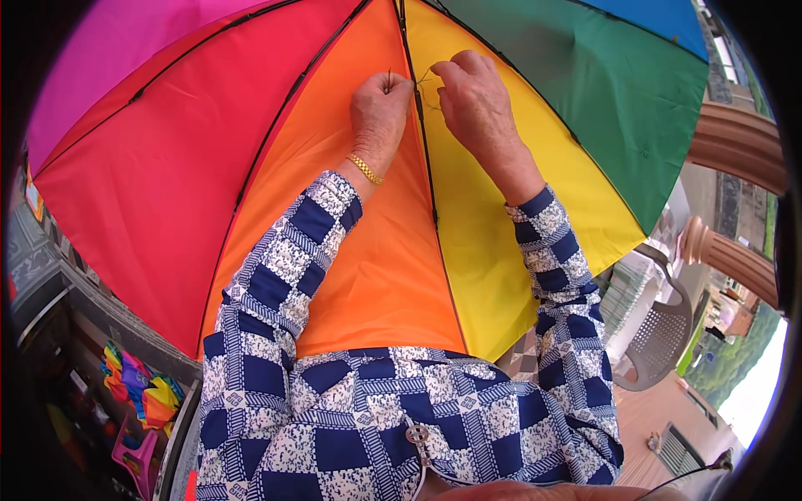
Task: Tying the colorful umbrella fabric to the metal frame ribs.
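Observation:
A large open umbrella (359, 275) with panels in rainbow colours is spread before me, its inner side with black ribs toward me. My left hand (380, 113) is closed over the orange panel, its fingertips against the black rib (426, 163) between orange and yellow. A thin dark strand (388, 79) pokes up from that fist; whether it is thread or a needle I cannot tell. My right hand (480, 104) is pinched over the yellow panel, just right of the same rib. Fine dark thread (424, 81) loops between the two hands, close to the right fingertips.
At lower left, a bundle of rainbow-coloured fabric (146, 388) lies by a pink plastic stool (138, 455). A grey-brown perforated chair (664, 330) stands at right, near reddish-brown columns (735, 263). The umbrella's edge reaches close to my body.

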{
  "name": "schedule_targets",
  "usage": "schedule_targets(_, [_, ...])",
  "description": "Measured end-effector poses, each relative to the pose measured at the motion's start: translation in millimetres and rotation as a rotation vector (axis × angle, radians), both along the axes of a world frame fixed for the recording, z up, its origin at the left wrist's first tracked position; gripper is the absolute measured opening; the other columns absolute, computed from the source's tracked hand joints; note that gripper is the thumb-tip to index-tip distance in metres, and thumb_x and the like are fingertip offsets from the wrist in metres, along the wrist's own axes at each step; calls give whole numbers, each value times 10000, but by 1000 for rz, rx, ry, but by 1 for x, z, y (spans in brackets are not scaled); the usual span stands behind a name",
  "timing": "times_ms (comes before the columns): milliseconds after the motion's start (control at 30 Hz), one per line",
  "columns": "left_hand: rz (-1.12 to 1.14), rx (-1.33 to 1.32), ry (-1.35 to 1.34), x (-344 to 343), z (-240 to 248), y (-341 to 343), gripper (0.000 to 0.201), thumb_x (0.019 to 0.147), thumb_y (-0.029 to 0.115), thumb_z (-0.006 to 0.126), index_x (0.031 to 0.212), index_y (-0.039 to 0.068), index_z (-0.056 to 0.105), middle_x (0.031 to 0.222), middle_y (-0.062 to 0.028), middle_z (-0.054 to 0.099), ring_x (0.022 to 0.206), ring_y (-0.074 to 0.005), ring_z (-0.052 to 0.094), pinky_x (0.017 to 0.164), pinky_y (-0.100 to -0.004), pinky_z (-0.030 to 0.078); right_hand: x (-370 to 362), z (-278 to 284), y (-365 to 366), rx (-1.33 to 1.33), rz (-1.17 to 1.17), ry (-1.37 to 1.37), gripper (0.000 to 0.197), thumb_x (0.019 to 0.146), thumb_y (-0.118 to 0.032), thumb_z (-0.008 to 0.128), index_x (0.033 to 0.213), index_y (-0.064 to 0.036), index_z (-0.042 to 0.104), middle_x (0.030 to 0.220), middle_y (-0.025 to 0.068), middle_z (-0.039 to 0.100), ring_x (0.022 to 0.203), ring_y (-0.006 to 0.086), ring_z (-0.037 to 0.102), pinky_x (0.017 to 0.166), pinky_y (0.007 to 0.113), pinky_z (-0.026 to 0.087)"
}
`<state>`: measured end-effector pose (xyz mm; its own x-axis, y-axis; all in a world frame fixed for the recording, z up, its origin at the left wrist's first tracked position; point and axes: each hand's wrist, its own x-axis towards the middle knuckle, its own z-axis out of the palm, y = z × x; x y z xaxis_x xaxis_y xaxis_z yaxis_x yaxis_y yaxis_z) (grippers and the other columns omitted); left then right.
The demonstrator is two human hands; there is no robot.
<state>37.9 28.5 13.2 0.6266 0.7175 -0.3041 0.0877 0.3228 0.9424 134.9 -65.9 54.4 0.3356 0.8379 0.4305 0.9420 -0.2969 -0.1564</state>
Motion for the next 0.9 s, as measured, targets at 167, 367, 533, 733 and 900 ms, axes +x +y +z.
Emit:
schedule_targets(167, [-37,-17,12,-1,0,1,122,810,119,593,708,67,551,561,38,471,457,-41,409,402,-200,324,2,-7,0,-153,-55,294,37,704,-51,585,738,-48,599,768,116,542,729,320,533,617,409,452])
schedule_targets(367, [-15,-21,7,-3,1,2,118,809,116,605,716,66,554,569,36,481,464,-40,419,397,-199,323,-12,9,-12,-400,-144,292,129,711,-56,608,836,-73,635,816,84,569,794,290,551,660,392,462])
schedule_targets(533, [-18,-7,19,0,-2,0,123,807,121,615,712,68,557,577,30,491,451,-41,416,397,-199,328,0,-5,9,-96,-36,32,56,723,-50,592,768,-69,620,825,71,574,779,274,547,646,370,460])
schedule_targets(733, [-26,-48,2,-5,12,0,123,816,128,610,731,56,556,574,13,508,435,-50,427,397,-203,350,14,-2,-1,-74,45,74,33,718,-41,593,746,-58,603,845,75,578,801,278,548,652,355,466])
schedule_targets(900, [39,-179,-109,-10,16,-3,143,823,143,605,744,46,535,566,0,512,416,-50,418,381,-196,354,56,21,-53,94,-164,304,38,765,-65,578,738,-58,603,850,45,601,789,219,578,648,325,468])
